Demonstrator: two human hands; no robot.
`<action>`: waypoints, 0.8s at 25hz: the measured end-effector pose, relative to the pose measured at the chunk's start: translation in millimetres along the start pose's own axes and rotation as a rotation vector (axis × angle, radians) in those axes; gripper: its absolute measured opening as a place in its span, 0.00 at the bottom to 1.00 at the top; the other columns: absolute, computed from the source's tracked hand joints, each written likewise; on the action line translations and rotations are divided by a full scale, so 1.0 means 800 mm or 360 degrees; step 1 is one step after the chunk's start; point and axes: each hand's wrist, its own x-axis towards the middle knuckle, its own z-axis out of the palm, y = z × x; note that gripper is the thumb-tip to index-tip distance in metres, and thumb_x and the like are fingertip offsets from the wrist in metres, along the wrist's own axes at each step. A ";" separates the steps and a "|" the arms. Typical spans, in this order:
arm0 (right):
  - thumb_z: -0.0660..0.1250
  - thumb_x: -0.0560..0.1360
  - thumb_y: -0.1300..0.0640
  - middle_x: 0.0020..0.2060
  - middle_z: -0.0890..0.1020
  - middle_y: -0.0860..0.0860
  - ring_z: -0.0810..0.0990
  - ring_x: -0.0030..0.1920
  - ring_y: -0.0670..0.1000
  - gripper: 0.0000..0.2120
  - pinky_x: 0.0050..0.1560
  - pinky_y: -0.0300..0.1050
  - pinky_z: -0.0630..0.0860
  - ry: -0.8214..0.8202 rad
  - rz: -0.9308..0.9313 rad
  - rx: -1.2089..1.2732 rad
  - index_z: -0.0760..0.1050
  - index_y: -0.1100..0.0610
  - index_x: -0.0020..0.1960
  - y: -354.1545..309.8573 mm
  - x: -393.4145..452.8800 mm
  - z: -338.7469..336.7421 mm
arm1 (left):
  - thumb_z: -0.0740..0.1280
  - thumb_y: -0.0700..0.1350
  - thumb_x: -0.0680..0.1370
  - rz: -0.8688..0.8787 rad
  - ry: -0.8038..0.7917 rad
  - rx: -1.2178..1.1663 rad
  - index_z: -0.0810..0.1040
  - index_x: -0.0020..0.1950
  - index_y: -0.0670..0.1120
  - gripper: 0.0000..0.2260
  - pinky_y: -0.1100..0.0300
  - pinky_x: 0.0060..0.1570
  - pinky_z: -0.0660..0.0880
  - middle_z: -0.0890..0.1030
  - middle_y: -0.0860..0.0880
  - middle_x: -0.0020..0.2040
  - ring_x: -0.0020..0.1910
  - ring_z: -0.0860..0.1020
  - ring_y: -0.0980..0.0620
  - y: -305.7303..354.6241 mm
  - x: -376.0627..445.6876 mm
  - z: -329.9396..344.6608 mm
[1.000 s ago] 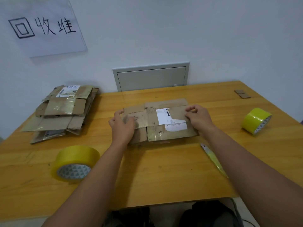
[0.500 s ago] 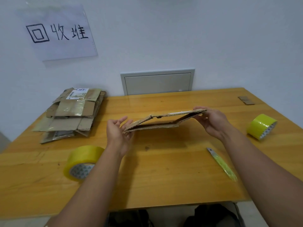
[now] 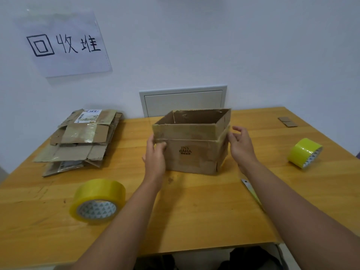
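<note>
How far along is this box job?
Done: the cardboard box stands opened up on the table, top open. In hand: the left hand grips its left corner; the right hand hovers open by its right side. Probably left: taping, since the left tape roll, right tape roll and cutter lie untouched.

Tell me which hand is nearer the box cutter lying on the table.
Right. The right hand is just beyond the box cutter, beside the cardboard box; the left hand grips the box's left corner, farther away.
</note>
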 end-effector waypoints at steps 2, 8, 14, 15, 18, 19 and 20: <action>0.54 0.84 0.49 0.59 0.79 0.50 0.77 0.54 0.46 0.15 0.51 0.43 0.75 -0.0100 0.0035 0.0015 0.65 0.47 0.70 0.010 -0.011 0.010 | 0.62 0.51 0.81 0.0088 -0.0084 0.0122 0.62 0.75 0.60 0.22 0.57 0.60 0.72 0.69 0.55 0.70 0.67 0.68 0.54 -0.004 -0.007 0.008; 0.49 0.73 0.24 0.74 0.65 0.46 0.68 0.72 0.49 0.36 0.67 0.53 0.71 -0.0522 -0.0195 0.0297 0.55 0.38 0.77 0.024 -0.031 0.004 | 0.67 0.52 0.79 0.0322 -0.0082 0.0412 0.53 0.78 0.62 0.32 0.44 0.65 0.73 0.65 0.56 0.69 0.70 0.66 0.52 -0.009 -0.019 0.008; 0.58 0.75 0.39 0.66 0.73 0.44 0.75 0.59 0.34 0.30 0.57 0.37 0.76 -0.0626 -0.0397 -0.0135 0.45 0.26 0.70 0.018 -0.049 -0.007 | 0.65 0.60 0.77 0.0407 -0.0201 0.0557 0.51 0.76 0.69 0.32 0.41 0.62 0.74 0.68 0.58 0.68 0.68 0.68 0.51 -0.026 -0.025 -0.017; 0.58 0.75 0.39 0.65 0.74 0.43 0.75 0.60 0.36 0.28 0.60 0.42 0.76 -0.0619 -0.0426 -0.0160 0.46 0.23 0.67 0.017 -0.052 -0.008 | 0.64 0.62 0.76 0.0404 -0.0204 0.0572 0.51 0.76 0.69 0.32 0.42 0.62 0.75 0.69 0.58 0.68 0.68 0.69 0.51 -0.029 -0.025 -0.020; 0.58 0.77 0.34 0.67 0.72 0.45 0.74 0.65 0.46 0.25 0.64 0.52 0.74 -0.0535 -0.0547 -0.0197 0.49 0.23 0.69 0.021 -0.053 -0.007 | 0.62 0.64 0.77 0.0405 -0.0212 0.0572 0.57 0.75 0.67 0.28 0.45 0.60 0.76 0.70 0.57 0.66 0.65 0.70 0.55 -0.033 -0.027 -0.023; 0.58 0.76 0.33 0.68 0.71 0.46 0.72 0.67 0.48 0.26 0.65 0.53 0.74 -0.0506 -0.0595 -0.0213 0.52 0.28 0.71 0.023 -0.052 -0.005 | 0.63 0.62 0.78 0.0401 -0.0217 0.0545 0.61 0.73 0.66 0.24 0.47 0.60 0.76 0.70 0.57 0.65 0.63 0.70 0.59 -0.030 -0.029 -0.022; 0.58 0.76 0.32 0.69 0.70 0.47 0.70 0.68 0.48 0.27 0.66 0.53 0.72 -0.0478 -0.0624 -0.0233 0.56 0.32 0.73 0.023 -0.051 -0.004 | 0.63 0.60 0.79 0.0390 -0.0215 0.0518 0.64 0.71 0.64 0.20 0.50 0.59 0.77 0.70 0.57 0.63 0.61 0.70 0.63 -0.026 -0.031 -0.020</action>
